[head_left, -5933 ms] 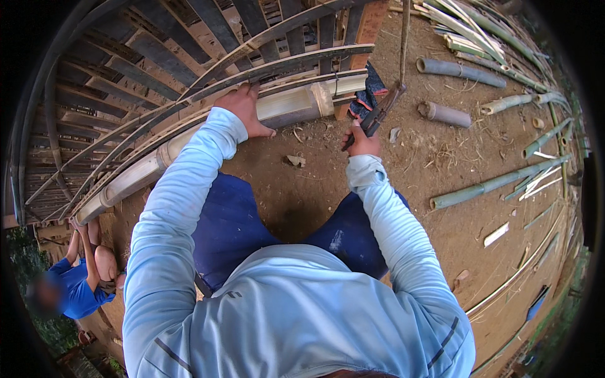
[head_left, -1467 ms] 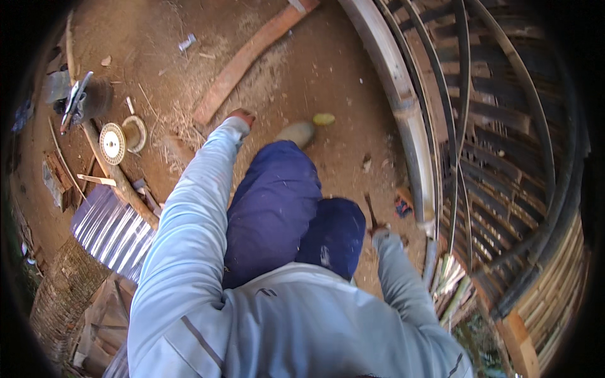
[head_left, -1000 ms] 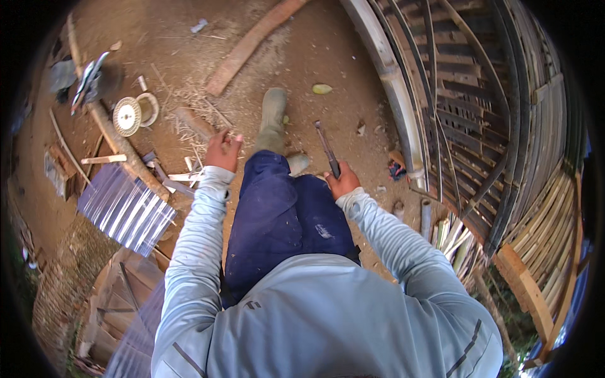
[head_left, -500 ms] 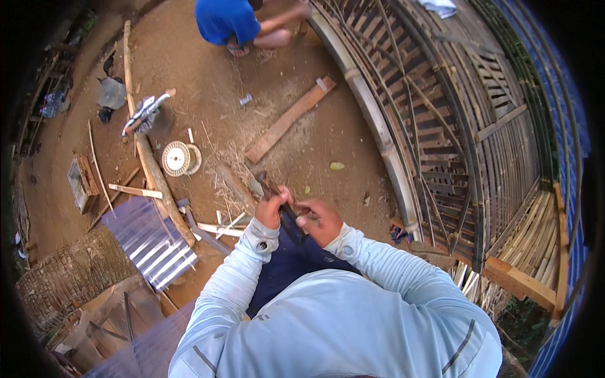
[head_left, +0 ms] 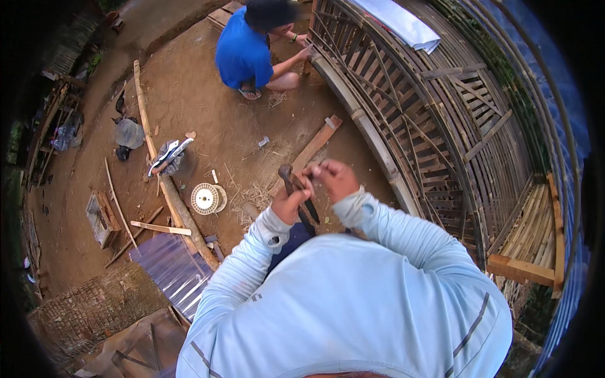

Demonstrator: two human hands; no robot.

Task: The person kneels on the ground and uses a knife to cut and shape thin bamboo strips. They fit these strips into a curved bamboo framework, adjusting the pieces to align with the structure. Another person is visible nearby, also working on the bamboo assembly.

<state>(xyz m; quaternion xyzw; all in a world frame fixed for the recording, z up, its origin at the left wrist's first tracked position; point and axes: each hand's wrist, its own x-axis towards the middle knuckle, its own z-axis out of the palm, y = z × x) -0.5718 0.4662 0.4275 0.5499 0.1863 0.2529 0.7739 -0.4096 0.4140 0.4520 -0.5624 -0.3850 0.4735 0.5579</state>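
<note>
My left hand [head_left: 291,203] is closed around a dark hammer-like tool [head_left: 285,171]. Its rounded head sticks out above my fist, and two dark, narrow parts point down below it; whether they belong to one tool cannot be made out. Close beside it, my right hand [head_left: 338,181] is raised with its thumb and fingers pinched together. Anything between those fingertips is too small or blurred to name. Both hands are in front of my body, over the dirt ground.
A person in blue [head_left: 244,53] squats at the far end of a slatted bamboo structure [head_left: 435,151] on the right. A plank [head_left: 318,140] lies ahead. Leftward are a cream spool [head_left: 205,198], a long pole [head_left: 165,183], a clear corrugated sheet [head_left: 173,268] and a thick log [head_left: 94,309].
Both hands have risen away from my lap, and my right hand has come apart from the tool. The squatting person's head and hands now show at the bamboo structure. My view has shifted.
</note>
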